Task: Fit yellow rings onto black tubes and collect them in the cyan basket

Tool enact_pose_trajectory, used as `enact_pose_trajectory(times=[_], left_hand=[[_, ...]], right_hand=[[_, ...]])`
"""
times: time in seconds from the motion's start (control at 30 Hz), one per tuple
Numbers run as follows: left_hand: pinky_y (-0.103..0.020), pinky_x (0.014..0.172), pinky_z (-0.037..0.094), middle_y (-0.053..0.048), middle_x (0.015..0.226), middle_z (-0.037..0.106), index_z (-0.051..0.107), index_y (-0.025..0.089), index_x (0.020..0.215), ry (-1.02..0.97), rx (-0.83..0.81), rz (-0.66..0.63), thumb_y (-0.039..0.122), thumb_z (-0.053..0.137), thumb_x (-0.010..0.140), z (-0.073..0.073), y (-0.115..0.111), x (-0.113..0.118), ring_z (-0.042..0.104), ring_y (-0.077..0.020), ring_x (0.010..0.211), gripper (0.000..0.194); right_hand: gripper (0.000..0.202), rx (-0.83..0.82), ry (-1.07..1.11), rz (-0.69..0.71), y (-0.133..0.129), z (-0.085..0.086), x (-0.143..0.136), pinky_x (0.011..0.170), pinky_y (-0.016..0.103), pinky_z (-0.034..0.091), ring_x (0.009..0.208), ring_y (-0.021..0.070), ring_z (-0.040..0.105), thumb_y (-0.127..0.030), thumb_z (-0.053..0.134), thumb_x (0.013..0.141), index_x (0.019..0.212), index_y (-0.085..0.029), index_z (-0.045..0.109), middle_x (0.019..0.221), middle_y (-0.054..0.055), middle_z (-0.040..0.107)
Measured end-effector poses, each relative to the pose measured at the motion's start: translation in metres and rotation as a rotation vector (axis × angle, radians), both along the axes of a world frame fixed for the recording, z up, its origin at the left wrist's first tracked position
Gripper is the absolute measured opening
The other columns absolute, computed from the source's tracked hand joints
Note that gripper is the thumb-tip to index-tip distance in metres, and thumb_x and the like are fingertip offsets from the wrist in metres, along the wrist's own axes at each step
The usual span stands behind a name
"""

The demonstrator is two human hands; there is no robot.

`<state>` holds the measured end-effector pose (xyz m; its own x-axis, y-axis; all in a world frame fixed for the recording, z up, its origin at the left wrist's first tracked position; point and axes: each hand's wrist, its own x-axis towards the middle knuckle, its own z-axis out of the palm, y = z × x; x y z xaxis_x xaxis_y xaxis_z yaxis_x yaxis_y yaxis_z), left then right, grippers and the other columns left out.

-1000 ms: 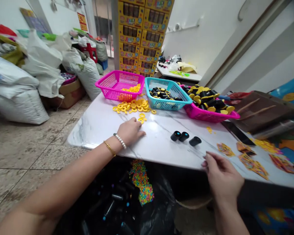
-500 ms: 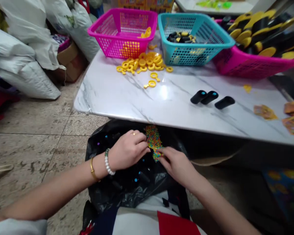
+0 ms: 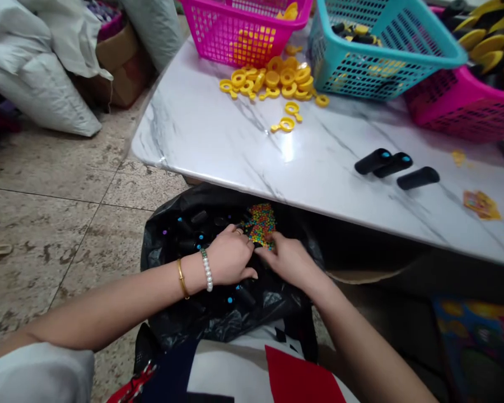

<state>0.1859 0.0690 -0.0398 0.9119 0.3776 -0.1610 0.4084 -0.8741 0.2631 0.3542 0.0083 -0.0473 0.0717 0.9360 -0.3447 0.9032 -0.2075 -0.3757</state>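
Observation:
A black plastic bag point(image 3: 218, 322) lies open below the table edge, with several black cylinders point(image 3: 246, 295) inside, some with blue or purple dots on the end. A mass of small multicoloured beads point(image 3: 261, 219) shows at the bag's far side. My left hand point(image 3: 232, 258), wearing a ring and bracelets, is curled at the left of the beads; its fingertips are hidden. My right hand point(image 3: 292, 262) is at their near right edge, thumb and fingers bent in toward each other. Whatever either hand grips is hidden.
On the marbled table point(image 3: 185, 123) are yellow ring pieces point(image 3: 277, 81), three black cylinders point(image 3: 418, 178), a pink basket point(image 3: 243, 33), a blue basket point(image 3: 361, 73) and another pink basket point(image 3: 457, 106). White sacks point(image 3: 59, 95) stand on the floor at left.
The view has tipped down and shifted left. My right hand's fingers have drawn closer to my left hand, and the bead clump at its fingertips no longer shows separately.

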Motion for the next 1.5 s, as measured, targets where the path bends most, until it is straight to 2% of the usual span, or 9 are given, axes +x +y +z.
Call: enact_pose_trajectory(times=[0.17,0.27,0.4,0.6,0.87,1.0,1.13,1.3,1.5], left_hand=[[-0.041,0.078,0.042,-0.014,0.085,0.067,0.066,0.010,0.095,0.108,-0.064,-0.050,0.043,0.063,0.078,0.020,0.012,0.009,0.061,-0.0291,0.082,0.038],[-0.040,0.074,0.044,-0.013,0.085,0.066,0.067,0.011,0.091,0.034,-0.033,0.004,0.045,0.060,0.080,0.028,0.029,0.022,0.061,-0.0285,0.081,0.036],[-0.042,0.086,0.041,-0.015,0.100,0.064,0.067,0.010,0.093,-0.055,0.092,0.090,0.026,0.054,0.085,0.008,0.048,0.037,0.055,-0.0306,0.101,0.023],[-0.042,0.091,0.039,-0.014,0.103,0.065,0.068,0.008,0.099,-0.082,0.149,0.123,0.015,0.049,0.086,-0.019,0.046,0.039,0.050,-0.0309,0.108,0.024],[-0.043,0.083,0.040,-0.017,0.105,0.062,0.068,0.008,0.098,-0.097,0.198,0.242,0.017,0.050,0.085,-0.012,0.046,0.031,0.049,-0.0328,0.105,0.024],[-0.043,0.081,0.040,-0.017,0.097,0.064,0.069,0.008,0.088,-0.065,0.203,0.243,0.015,0.050,0.084,-0.015,0.044,0.036,0.051,-0.0330,0.100,0.020],[-0.043,0.085,0.041,-0.018,0.102,0.063,0.066,0.008,0.100,-0.088,0.225,0.219,0.014,0.049,0.086,-0.014,0.044,0.038,0.052,-0.0315,0.102,0.023],[-0.044,0.092,0.041,-0.015,0.099,0.064,0.066,0.011,0.096,-0.152,0.170,0.162,0.018,0.053,0.086,-0.010,0.043,0.036,0.052,-0.0305,0.105,0.018],[-0.034,0.088,0.047,-0.011,0.108,0.065,0.062,0.014,0.111,-0.316,-0.256,0.200,0.035,0.055,0.088,-0.007,0.039,0.041,0.060,-0.0231,0.100,0.031]], right_hand=[[0.022,-0.051,0.243,0.063,0.011,0.002,-0.002,0.055,0.021,0.040,0.060,0.0140,0.061,-0.027,0.059,0.081,0.102,-0.021,0.061,0.066,-0.002,0.064],[0.038,0.029,0.073,0.010,0.006,0.010,0.010,0.058,0.024,0.043,0.065,0.0164,0.063,-0.024,0.062,0.077,0.114,-0.017,0.055,0.077,0.002,0.066],[0.031,-0.062,-0.315,-0.065,0.013,0.006,0.013,0.062,0.032,0.047,0.074,0.0286,0.067,-0.020,0.063,0.075,0.103,-0.007,0.060,0.083,0.018,0.068],[0.029,-0.016,-0.251,-0.115,0.055,-0.016,0.011,0.081,0.032,0.049,0.097,0.0269,0.066,-0.024,0.056,0.083,0.109,-0.013,0.060,0.105,0.015,0.068],[0.029,0.284,0.743,-0.482,-0.006,-0.002,0.019,0.076,0.029,0.055,0.086,0.0176,0.067,-0.025,0.068,0.075,0.100,-0.021,0.055,0.099,0.004,0.067],[0.028,0.380,0.882,-0.491,-0.019,0.003,0.014,0.090,0.032,0.051,0.097,0.0173,0.064,-0.021,0.072,0.073,0.096,-0.020,0.057,0.106,0.005,0.066],[0.029,0.509,0.757,-0.490,-0.029,0.035,0.019,0.086,0.031,0.052,0.099,0.0178,0.063,-0.022,0.072,0.075,0.102,-0.021,0.060,0.110,0.006,0.066],[0.039,0.888,0.189,-0.694,-0.038,0.079,0.068,0.065,0.026,0.051,0.068,0.0139,0.061,-0.029,0.078,0.069,0.104,-0.019,0.064,0.087,0.002,0.066],[0.042,0.800,-0.191,-0.800,-0.007,0.082,0.138,0.066,0.032,0.051,0.061,0.0165,0.061,-0.043,0.077,0.065,0.098,-0.018,0.067,0.070,-0.002,0.066]])
